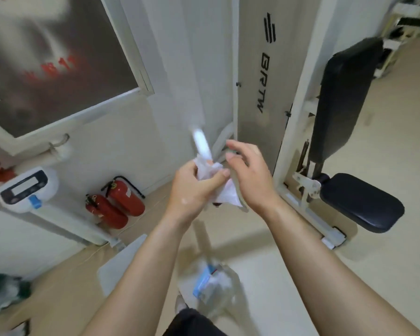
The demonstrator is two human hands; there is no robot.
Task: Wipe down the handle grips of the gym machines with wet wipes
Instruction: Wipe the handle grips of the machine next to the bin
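Observation:
My left hand [194,187] grips a crumpled white wet wipe [224,192] wrapped around the lower end of a white handle grip [202,144], which sticks up blurred in front of the white machine panel [260,69]. My right hand [250,175] hovers just right of the wipe with fingers spread and curved, holding nothing I can make out. A blurred pack of wipes [210,282] in clear plastic hangs low between my forearms.
A gym machine with a black backrest [342,98] and black seat [361,202] stands at the right. Two red fire extinguishers [121,204] lean against the wall at the left, beside a white scale [27,187]. Beige floor lies below.

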